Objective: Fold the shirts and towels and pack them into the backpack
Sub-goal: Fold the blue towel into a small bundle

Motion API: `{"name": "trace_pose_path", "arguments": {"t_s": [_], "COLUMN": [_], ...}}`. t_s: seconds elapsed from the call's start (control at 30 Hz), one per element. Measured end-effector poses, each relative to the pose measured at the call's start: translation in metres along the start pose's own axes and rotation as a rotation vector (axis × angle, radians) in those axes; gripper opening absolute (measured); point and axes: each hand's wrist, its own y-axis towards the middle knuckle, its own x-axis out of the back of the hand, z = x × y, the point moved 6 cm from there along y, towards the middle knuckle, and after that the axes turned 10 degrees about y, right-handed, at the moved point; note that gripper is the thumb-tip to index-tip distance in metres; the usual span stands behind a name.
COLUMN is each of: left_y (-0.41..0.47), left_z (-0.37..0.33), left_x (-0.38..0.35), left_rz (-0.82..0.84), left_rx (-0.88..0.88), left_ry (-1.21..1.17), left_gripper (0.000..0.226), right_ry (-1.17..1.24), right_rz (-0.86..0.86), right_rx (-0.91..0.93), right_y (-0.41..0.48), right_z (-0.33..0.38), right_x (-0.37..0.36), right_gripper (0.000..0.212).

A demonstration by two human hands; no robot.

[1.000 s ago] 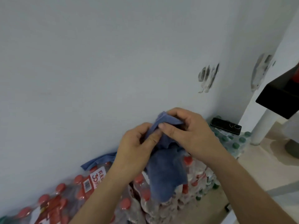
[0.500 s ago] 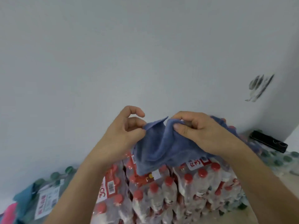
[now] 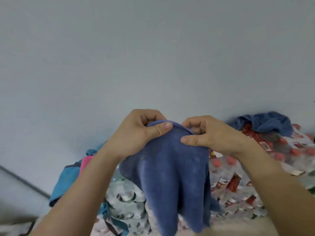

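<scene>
Head view looks forward at a pale wall (image 3: 153,57) that fills the upper half of the picture. At the far left a dark strip (image 3: 22,181) runs at a slant low across it. Just to the right lies a heap of teal and pink fabric (image 3: 68,178), partly hidden behind the left forearm; whether it is a garment or a bag cannot be told. The left hand (image 3: 136,135) is raised in front of the wall, its thumb pressed flat on the near face of the blue towel (image 3: 172,171) and its curled fingers behind the top edge, so it pinches the cloth. The towel hangs from this top edge in loose folds down the middle of the picture, in the air between the forearms, and its lower end reaches the bottom of the frame. The right hand (image 3: 213,135) is just beside the left one, almost touching it, and pinches the same top edge between thumb in front and bent fingers behind. Behind and below the towel stand shrink-wrapped bottle packs (image 3: 238,178) with red caps, blurred. At the far right a second blue cloth (image 3: 265,124) lies crumpled on top of these packs, against the wall.
</scene>
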Motion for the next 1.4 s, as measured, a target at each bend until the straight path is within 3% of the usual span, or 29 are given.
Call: {"name": "trace_pose_path", "arguments": {"t_s": [0.1, 0.17, 0.23, 0.33, 0.4, 0.5, 0.57, 0.63, 0.67, 0.73, 0.77, 0.83, 0.93, 1.1, 1.33, 1.4], "left_y": [-0.024, -0.041, -0.058, -0.074, -0.082, -0.092, -0.095, -0.087, -0.078, -0.054, -0.040, -0.012, 0.015, 0.018, 0.036, 0.037], "left_z": [0.021, 0.037, 0.049, 0.063, 0.073, 0.093, 0.112, 0.137, 0.151, 0.180, 0.195, 0.230, 0.281, 0.327, 0.332, 0.327], "left_x": [0.040, 0.061, 0.075, 0.091, 0.105, 0.116, 0.118, 0.128, 0.133, 0.138, 0.139, 0.134, 0.122, 0.105, 0.122, 0.113], "left_rz": [-0.104, -0.153, -0.192, -0.290, -0.352, -0.196, -0.062, -0.061, -0.081, -0.135, -0.160, -0.164, -0.193, -0.391, -0.528, -0.486], "left_rx": [0.072, 0.117, 0.152, 0.190, 0.218, 0.325, 0.443, 0.520, 0.538, 0.542, 0.533, 0.510, 0.560, 0.727, 0.758, 0.758], "left_ry": [-0.042, -0.036, -0.033, -0.025, -0.067, -0.130, -0.082, 0.177, 0.333, 0.603, 0.717, 0.917, 1.061, 1.041, 1.131, 1.250], "left_gripper": [0.012, 0.012, 0.012, 0.018, 0.020, 0.011, 0.010, 0.013, 0.013, 0.010, 0.008, 0.020, 0.038, 0.028, 0.005, 0.013], "right_ry": [0.031, -0.080, -0.270, -0.716, -0.823, -0.621, -0.404, -0.158, -0.077, -0.075, -0.146, -0.401, -0.664, -0.915, -0.973, -0.962], "right_rz": [0.114, 0.182, 0.216, 0.040, -0.072, -0.089, 0.010, 0.193, 0.270, 0.303, 0.268, 0.105, -0.130, -0.378, -0.411, -0.375], "right_rx": [-0.134, -0.200, -0.252, -0.268, -0.239, -0.190, -0.212, -0.349, -0.432, -0.540, -0.555, -0.483, -0.402, -0.226, -0.167, -0.191], "right_y": [0.008, 0.009, 0.010, 0.021, 0.032, 0.041, 0.042, 0.046, 0.051, 0.065, 0.075, 0.105, 0.144, 0.166, 0.178, 0.179], "right_z": [-0.039, -0.060, -0.071, -0.081, -0.081, -0.074, -0.068, -0.071, -0.080, -0.096, -0.106, -0.124, -0.161, -0.188, -0.203, -0.207], "right_x": [-0.026, -0.036, -0.038, -0.020, -0.005, 0.017, 0.029, 0.036, 0.042, 0.059, 0.067, 0.083, 0.101, 0.113, 0.126, 0.127], "right_gripper": [0.017, 0.008, 0.019, 0.032, 0.027, 0.032, 0.043, 0.047, 0.039, 0.041, 0.040, 0.012, 0.020, 0.017, 0.026, 0.026]}}
